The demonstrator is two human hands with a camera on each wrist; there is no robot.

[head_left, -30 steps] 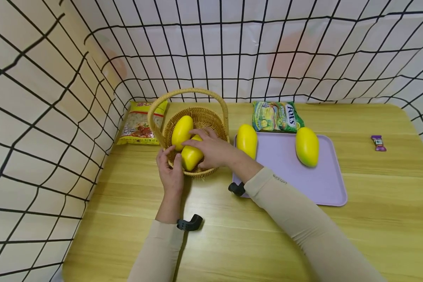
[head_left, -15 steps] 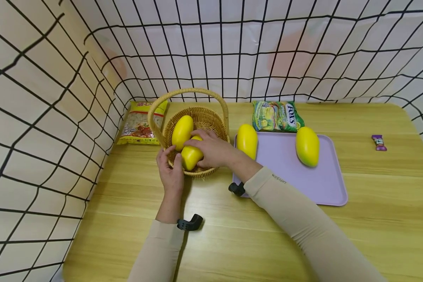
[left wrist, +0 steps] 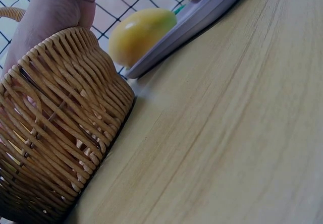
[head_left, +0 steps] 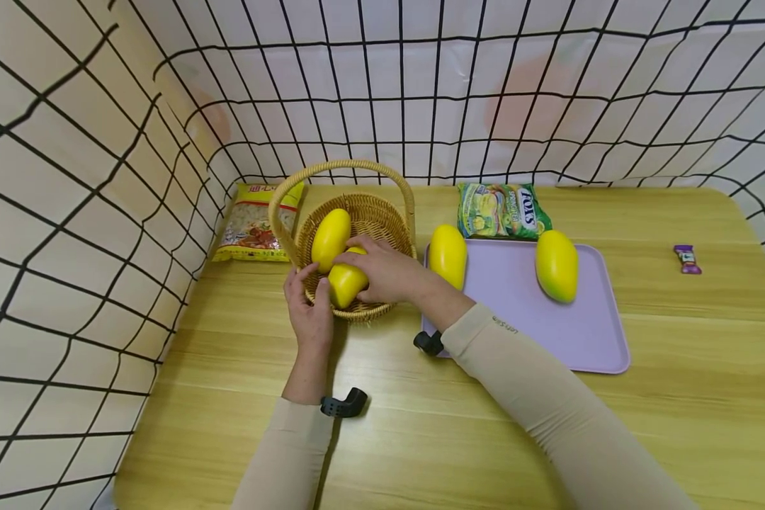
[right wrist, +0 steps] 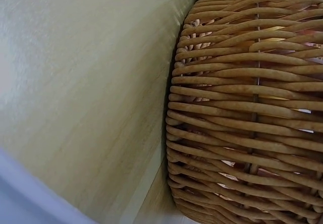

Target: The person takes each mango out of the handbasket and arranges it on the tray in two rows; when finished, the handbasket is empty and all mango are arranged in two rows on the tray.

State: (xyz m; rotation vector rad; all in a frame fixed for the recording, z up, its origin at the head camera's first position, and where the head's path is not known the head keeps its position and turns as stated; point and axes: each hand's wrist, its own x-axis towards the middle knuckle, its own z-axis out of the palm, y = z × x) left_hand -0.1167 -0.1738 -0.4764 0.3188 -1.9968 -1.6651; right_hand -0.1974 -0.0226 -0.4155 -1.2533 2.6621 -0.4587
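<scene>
A wicker basket point(head_left: 357, 201) with a tall arched handle stands on the table. Inside lie two yellow mangoes: the rear mango point(head_left: 331, 239) leans toward the left wall, and the front mango point(head_left: 346, 285) sits near the front rim. My right hand point(head_left: 385, 269) reaches over the basket's right side and grips the front mango, thumb low and fingers over its top. At the left front rim my left hand point(head_left: 310, 322) holds the basket. Both wrist views show mainly the woven wall point(left wrist: 65, 118), which hides most of the fingers.
Right of the basket lies a lilac tray point(head_left: 523, 340), with one mango point(head_left: 448, 255) at its left edge and another mango point(head_left: 557, 265) at its right. Behind are a green candy bag point(head_left: 500, 210) and a yellow food bag point(head_left: 255, 223). A small purple-wrapped sweet point(head_left: 686, 259) lies far right.
</scene>
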